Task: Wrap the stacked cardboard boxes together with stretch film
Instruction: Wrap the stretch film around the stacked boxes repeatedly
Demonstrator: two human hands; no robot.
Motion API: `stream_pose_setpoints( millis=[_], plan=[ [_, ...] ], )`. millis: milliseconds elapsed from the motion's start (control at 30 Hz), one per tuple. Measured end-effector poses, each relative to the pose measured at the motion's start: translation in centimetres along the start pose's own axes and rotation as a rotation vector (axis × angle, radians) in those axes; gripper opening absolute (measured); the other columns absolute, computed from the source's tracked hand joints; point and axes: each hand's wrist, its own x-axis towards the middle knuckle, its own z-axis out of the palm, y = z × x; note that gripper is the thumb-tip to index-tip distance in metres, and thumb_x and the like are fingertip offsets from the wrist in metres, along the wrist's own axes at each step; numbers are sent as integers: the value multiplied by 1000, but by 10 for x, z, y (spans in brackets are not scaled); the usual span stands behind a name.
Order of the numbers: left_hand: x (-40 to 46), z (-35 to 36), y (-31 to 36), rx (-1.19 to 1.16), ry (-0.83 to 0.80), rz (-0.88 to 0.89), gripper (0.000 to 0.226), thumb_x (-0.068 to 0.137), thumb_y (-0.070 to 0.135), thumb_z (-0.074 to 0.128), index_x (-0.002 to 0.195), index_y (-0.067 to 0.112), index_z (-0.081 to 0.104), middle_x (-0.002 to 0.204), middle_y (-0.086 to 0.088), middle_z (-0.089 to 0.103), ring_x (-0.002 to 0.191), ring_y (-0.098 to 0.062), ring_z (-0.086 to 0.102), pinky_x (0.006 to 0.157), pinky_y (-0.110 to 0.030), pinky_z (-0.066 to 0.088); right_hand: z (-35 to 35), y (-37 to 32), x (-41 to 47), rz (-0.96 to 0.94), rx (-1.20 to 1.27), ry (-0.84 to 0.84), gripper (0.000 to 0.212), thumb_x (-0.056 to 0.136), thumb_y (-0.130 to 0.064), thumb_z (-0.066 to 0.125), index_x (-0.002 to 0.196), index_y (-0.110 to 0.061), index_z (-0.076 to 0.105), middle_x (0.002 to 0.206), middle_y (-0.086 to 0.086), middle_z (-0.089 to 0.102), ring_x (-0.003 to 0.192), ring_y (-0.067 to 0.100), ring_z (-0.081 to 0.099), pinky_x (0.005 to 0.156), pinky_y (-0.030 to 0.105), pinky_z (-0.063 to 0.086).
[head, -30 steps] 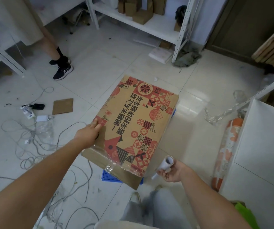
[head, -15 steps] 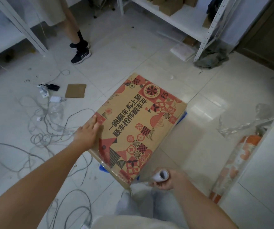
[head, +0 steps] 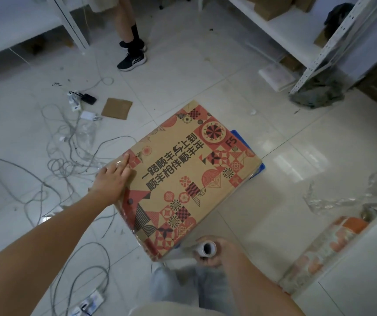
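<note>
A stack of cardboard boxes (head: 189, 179), printed in red and black on top, stands on a blue base (head: 240, 139) on the tiled floor. Clear stretch film covers its near-left side and corner. My left hand (head: 112, 179) presses flat on the left edge of the top box, fingers straight. My right hand (head: 215, 252) grips a small white roll of stretch film (head: 207, 248) at the stack's near corner. Film runs from the roll to the corner of the stack.
Tangled cables (head: 73, 160) and a power strip (head: 87, 304) lie on the floor to the left. A cardboard scrap (head: 117, 108) lies beyond. A person's legs (head: 130, 49) stand at the back. White shelving (head: 319, 53) is at the right rear; crumpled film (head: 347, 199) and an orange roll (head: 333, 240) lie right.
The camera has shifted, so the stack sits farther right in view. My right hand has brought the roll closer round the near corner. My left hand stays pressed on the left edge.
</note>
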Motion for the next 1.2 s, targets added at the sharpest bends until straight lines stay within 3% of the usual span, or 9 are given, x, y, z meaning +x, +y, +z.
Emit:
stream_pose_setpoints(
  millis=[100,267,433,567,700,767,900,1033,1200],
  plan=[
    [2,1,-1,38,5,-4,63,96,29,46,147,15,12,158,-9,-18,140,-26,23,109,-35,31,2,-9,-13,-55,-80,10,10,93,-3,44,87,3,48,88,22,53,60,34,63,37,35,52],
    [1,0,0,54,8,-3,58,96,26,44,145,16,15,158,-10,-19,138,-26,25,107,-34,33,-7,-12,2,-91,-36,-22,15,93,-1,36,97,1,51,93,23,54,76,36,55,46,38,55],
    [0,3,1,41,8,-16,57,97,24,43,146,14,17,158,-11,-18,139,-29,24,108,-36,32,-10,-15,3,-81,-276,27,13,86,-4,63,74,3,63,75,14,59,65,27,56,55,34,53],
    [1,2,0,36,7,-23,59,96,26,44,146,14,15,158,-11,-19,139,-29,23,108,-37,32,-8,-24,-1,-97,-513,118,16,89,-3,56,73,0,54,53,12,60,41,23,60,37,23,47],
    [1,1,-1,18,-1,-21,62,95,28,47,146,13,15,158,-11,-17,139,-30,23,109,-37,31,-10,-36,-1,-121,-577,184,17,67,-9,67,69,-7,51,64,10,55,71,28,62,60,31,50],
    [1,-1,-2,11,3,-15,60,95,27,45,146,13,16,158,-12,-17,139,-30,24,108,-37,31,-16,-41,0,-139,-575,174,24,58,-12,67,75,-8,50,72,12,54,81,31,63,63,32,49],
    [1,3,-3,4,6,-3,58,96,26,44,145,12,17,158,-13,-15,138,-32,24,108,-39,32,-29,-52,4,-160,-414,143,27,73,-10,50,98,-6,44,92,16,51,68,33,67,54,33,51],
    [1,4,-5,7,31,11,54,96,25,42,143,11,21,158,-14,-14,135,-33,28,105,-41,34,-39,-52,15,-148,-361,127,35,64,-15,52,95,0,51,75,16,55,54,26,56,54,30,46],
    [1,5,-7,24,29,23,54,95,26,46,141,12,21,158,-14,-16,136,-33,27,105,-41,36,-23,-43,8,-131,-575,197,24,83,-21,70,78,-1,58,55,12,57,44,23,54,47,29,46]
  ],
)
